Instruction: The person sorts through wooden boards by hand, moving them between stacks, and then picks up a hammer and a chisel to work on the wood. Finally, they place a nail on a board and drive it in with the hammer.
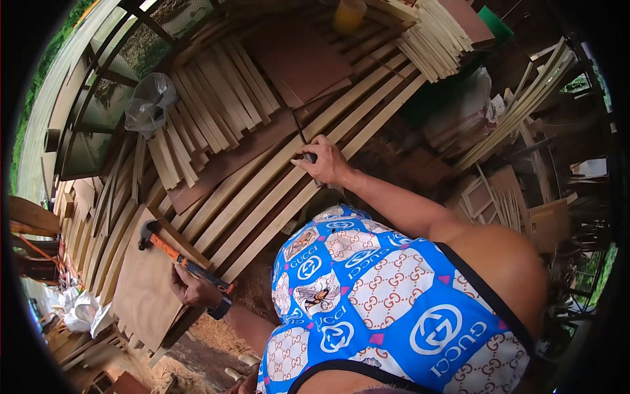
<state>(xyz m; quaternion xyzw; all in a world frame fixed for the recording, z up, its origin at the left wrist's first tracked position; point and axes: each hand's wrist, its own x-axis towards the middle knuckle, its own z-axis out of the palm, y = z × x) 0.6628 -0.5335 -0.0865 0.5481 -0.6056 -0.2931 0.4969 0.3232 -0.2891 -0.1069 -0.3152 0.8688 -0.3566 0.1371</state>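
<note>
The fingers of the left hand [191, 287] are curled tight around the orange-and-black handle of a hammer [177, 257], whose dark head points toward ten o'clock and lies over a flat brown board [141, 289]; a dark watch [220, 307] sits on that wrist. The fingers of the right hand [323, 162] are bent together and press down on a long pale wooden slat [262, 197], seeming to pinch something small and dark, though what it is cannot be told. That slat is one of several laid side by side, running from about seven o'clock up toward one o'clock across the work surface. At eleven o'clock from the right hand lie shorter slats [210, 98] fanned in a row, with a crumpled clear plastic bag [149, 102] at their ten o'clock edge. At one o'clock a stack of cut slats [436, 36] is piled, with a yellow container [348, 14] just beside it at its nine o'clock side.
</note>
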